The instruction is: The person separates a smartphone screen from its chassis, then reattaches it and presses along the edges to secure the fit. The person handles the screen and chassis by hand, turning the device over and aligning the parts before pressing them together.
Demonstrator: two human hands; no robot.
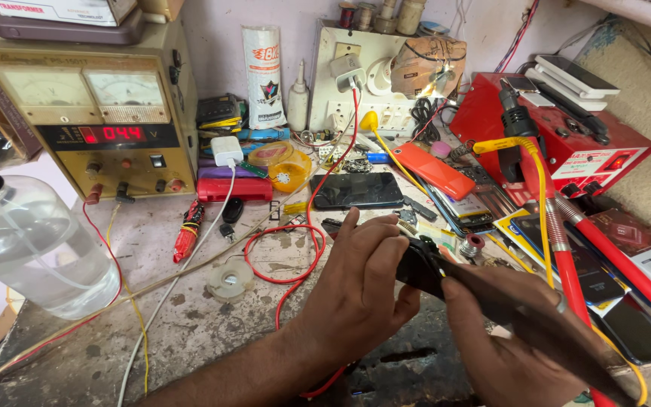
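- The bench [190,316] fills the view, scuffed and grey, with wires and parts spread all over it.
- Back left stands the power supply [92,113], a tan box with two dials and a red lit readout.
- At the left edge sits a clear bottle [32,249] with a black cap.
- Back right is a red box [566,136], with a black tool resting in a yellow holder beside it.
- A red cable [295,256] loops across the middle of the bench, running up to the wall sockets.
- A dark phone [356,190] lies flat behind the hands, an orange case [431,170] just beside it to the right.
- Left hand [359,286] comes in from below, fingers curled around the near end of a black device [423,264]; its grip is closed on it, fingertips over the top edge.
- Right hand [506,347] clasps the other, lower end of the same device, thumb pressed on top; a ring shows on one finger.
- The device is held above the bench, front centre, tilted down toward the right.
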